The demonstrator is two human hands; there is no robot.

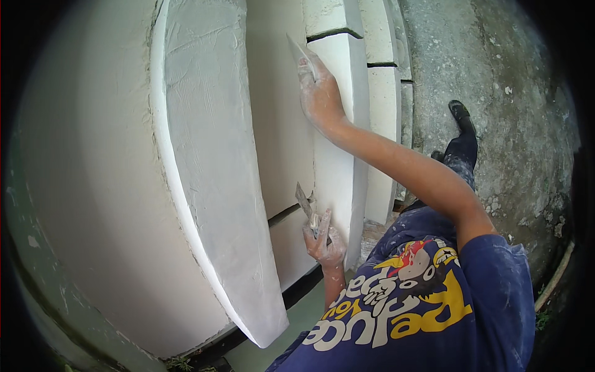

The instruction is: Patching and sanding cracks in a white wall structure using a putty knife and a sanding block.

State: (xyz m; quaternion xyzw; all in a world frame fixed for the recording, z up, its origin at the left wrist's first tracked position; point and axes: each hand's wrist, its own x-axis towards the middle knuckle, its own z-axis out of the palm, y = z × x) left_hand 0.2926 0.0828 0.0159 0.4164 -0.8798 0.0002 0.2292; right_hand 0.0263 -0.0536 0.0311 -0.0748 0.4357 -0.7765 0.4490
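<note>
My right hand (pixel 322 99) is closed on a flat plastering blade (pixel 297 54), seen nearly edge-on, with its tip pointing up. It is at the far part of a white plastered ledge (pixel 334 80). Lower down and nearer to me, my left hand (pixel 325 245) is closed around a putty knife (pixel 304 199), its grey blade tilted up and away. White paste clings around the putty knife's handle and my left fingers. Both hands are smeared white. The handle of the right-hand blade is hidden by my fingers.
A long raised band (pixel 211 142) of grey-white plaster runs along the left, beside a pale wall (pixel 105 186). Dark gaps split the stepped white blocks (pixel 381 93) at right. Rough stained concrete (pixel 508 136) lies beyond, where my black shoe (pixel 460 113) stands.
</note>
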